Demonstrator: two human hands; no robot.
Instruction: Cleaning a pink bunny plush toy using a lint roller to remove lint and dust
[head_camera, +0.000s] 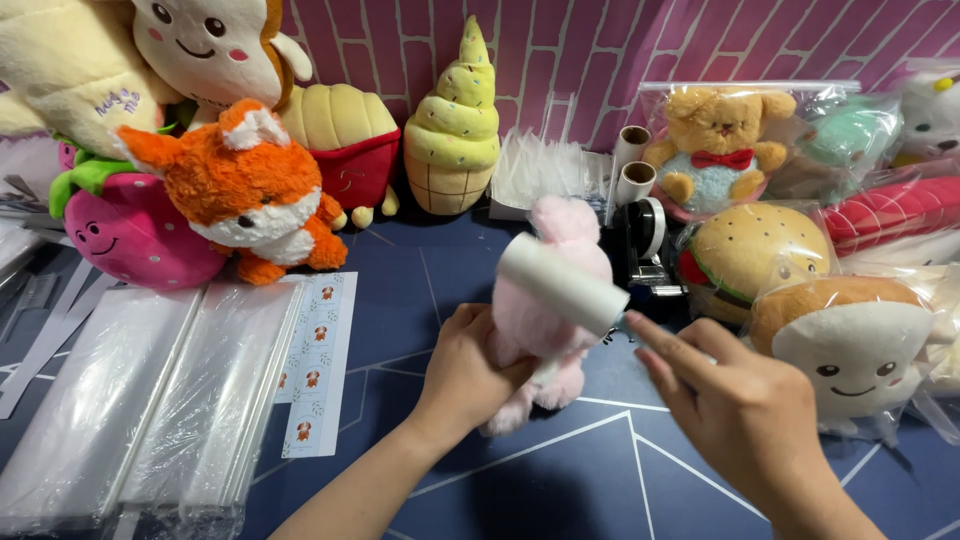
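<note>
both forearms bare, no sleeves in view up to the frame edge. left hand (462, 372): no ring, watch or band seen on fingers or wrist. right hand (735, 405): same, no jewellery, nails short & plain, no polish. no gloves on either.

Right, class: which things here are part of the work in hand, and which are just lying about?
In hand:
left hand gripping the pink plush toy
right hand holding the white lint roller against it

Lying about:
orange fox plush
ice-cream plush
bagged burger plush
stacked clear bags
tape dispenser
</note>
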